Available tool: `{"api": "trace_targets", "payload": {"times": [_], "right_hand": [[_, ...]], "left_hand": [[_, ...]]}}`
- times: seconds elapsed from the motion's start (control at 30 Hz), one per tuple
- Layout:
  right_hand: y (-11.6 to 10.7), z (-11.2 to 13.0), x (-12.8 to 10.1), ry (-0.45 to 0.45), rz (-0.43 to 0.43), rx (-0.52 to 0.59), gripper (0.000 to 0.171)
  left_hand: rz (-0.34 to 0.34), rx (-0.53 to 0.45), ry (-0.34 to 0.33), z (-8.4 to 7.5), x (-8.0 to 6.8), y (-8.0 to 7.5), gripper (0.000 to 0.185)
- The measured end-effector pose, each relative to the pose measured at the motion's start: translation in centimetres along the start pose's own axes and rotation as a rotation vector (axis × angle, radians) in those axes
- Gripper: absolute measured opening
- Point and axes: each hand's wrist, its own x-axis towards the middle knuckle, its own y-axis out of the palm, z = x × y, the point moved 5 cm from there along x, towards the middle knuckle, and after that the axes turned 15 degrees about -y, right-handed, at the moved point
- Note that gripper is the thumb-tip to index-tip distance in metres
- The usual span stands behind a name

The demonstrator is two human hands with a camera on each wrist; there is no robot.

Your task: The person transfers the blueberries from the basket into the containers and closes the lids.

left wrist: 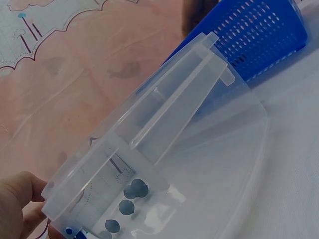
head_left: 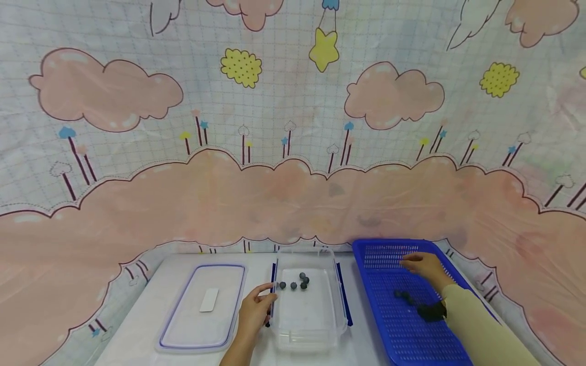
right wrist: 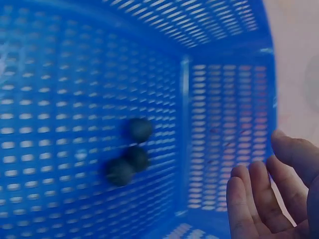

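Observation:
A clear plastic box (head_left: 311, 315) stands at the centre of the white table, with several dark round berries, apparently blueberries (head_left: 294, 286), lying toward its far left. My left hand (head_left: 254, 310) holds the box's left rim between thumb and fingers; in the left wrist view that hand (left wrist: 22, 199) is at a box corner. To the right, my right hand (head_left: 428, 267) hovers over the blue basket (head_left: 389, 325), fingers loosely bent. Nothing shows in its grasp in the right wrist view, where 3 berries (right wrist: 119, 172) lie on the basket's perforated bottom.
Left of the box lies a clear lid (head_left: 187, 325) with a blue seal and a small white rectangle (head_left: 209, 300) on it. Dark blue latch flaps (head_left: 344, 295) stick out along the box's sides. A printed cloth (head_left: 293, 203) hangs behind the table.

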Motion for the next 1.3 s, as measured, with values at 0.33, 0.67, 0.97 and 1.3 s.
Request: {"api": "trace_targets", "payload": {"times": [0.33, 0.67, 0.97, 1.3], "right_hand": [[1.3, -3.9, -2.2, 0.047, 0.019, 0.013, 0.046], [2.4, -5.7, -3.1, 0.065, 0.046, -0.014, 0.039], [2.7, -5.8, -2.9, 0.039, 0.049, -0.131, 0.034], [2.9, -5.8, -2.9, 0.043, 0.039, -0.153, 0.028]], "left_hand": [[-0.001, 0.001, -0.004, 0.1, 0.0, -0.1, 0.037], [-0.012, 0.009, -0.001, 0.0, -0.2, 0.0, 0.036], [-0.014, 0.002, 0.004, 0.0, -0.3, -0.1, 0.037], [-0.023, 0.006, 0.005, 0.0, -0.2, -0.1, 0.037]]}}
